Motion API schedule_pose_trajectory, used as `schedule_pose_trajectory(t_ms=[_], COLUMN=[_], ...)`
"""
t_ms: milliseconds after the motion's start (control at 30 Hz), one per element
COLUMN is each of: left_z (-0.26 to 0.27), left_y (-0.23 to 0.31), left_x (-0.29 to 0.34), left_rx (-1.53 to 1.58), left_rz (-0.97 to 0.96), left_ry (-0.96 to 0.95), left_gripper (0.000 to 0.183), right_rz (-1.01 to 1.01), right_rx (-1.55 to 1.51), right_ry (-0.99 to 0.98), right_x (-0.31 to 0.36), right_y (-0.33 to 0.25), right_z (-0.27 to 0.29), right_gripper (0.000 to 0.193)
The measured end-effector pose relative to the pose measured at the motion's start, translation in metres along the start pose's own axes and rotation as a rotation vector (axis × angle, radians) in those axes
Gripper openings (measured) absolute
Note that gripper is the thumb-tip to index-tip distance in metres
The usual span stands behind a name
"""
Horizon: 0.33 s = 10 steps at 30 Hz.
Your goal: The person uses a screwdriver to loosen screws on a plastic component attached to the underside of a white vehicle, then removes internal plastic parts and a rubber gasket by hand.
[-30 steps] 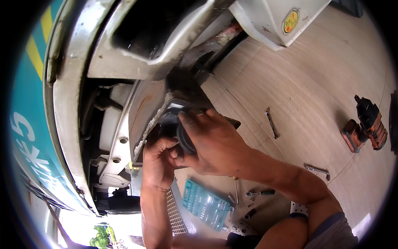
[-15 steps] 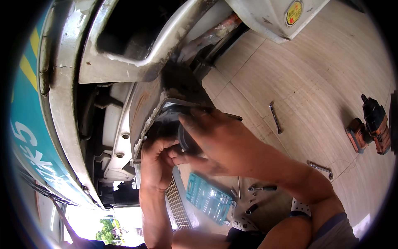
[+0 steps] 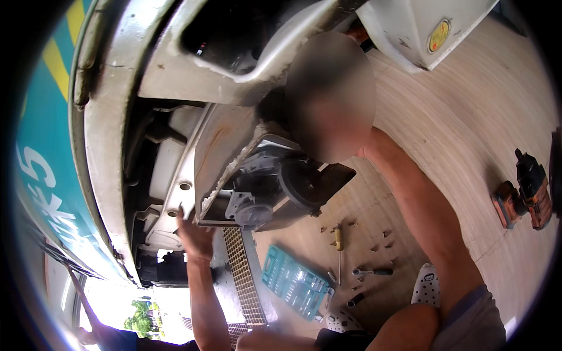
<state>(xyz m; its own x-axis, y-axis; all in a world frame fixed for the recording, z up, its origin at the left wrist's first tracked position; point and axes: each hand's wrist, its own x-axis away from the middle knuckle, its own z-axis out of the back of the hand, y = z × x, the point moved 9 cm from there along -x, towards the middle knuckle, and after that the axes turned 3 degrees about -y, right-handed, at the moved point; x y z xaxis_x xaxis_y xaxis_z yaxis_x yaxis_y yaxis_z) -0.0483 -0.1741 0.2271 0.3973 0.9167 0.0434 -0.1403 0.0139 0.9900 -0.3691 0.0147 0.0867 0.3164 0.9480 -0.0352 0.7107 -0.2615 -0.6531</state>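
Note:
My left hand (image 3: 196, 235) is by the pale metal frame (image 3: 186, 169), its fingers apart near a round hole and nothing seen in them. My right arm reaches up to the far side of the housing; a blurred patch covers my right hand (image 3: 345, 131), hiding its fingers and anything in them. Between the arms, a mechanical assembly (image 3: 260, 169) sits inside the rusty, open-sided metal housing (image 3: 225, 137). A black round part (image 3: 300, 182) stands at its right, and a grey round part (image 3: 254, 214) at its lower edge. Neither hand visibly touches these two parts.
A teal tool case (image 3: 293, 284) lies on the floor beside a screwdriver (image 3: 339, 237), a ratchet (image 3: 373, 271) and several small loose pieces. An orange-black power tool (image 3: 533, 190) is at the far right. White body panels (image 3: 234, 88) overhang the housing. Another person (image 3: 114, 338) shows at lower left.
Both hands have come away from the black round part. My left hand has moved left to the frame, my right up past the housing. The assembly is now uncovered, and the view has shifted.

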Motion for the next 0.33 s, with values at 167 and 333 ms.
schedule_pose_trajectory(t_ms=[167, 333], left_z=[-0.046, -0.091], left_y=[-0.023, -0.008], left_x=[-0.018, -0.026], left_rx=[0.287, 0.540], left_rz=[0.088, 0.016], left_ry=[-0.507, -0.595], left_gripper=[0.082, 0.081], right_rz=[0.142, 0.427], right_rx=[0.024, -0.041], right_ry=[-0.057, -0.165], right_x=[0.003, 0.012], right_y=[-0.027, -0.043], right_z=[-0.080, -0.099], right_gripper=[0.071, 0.074])
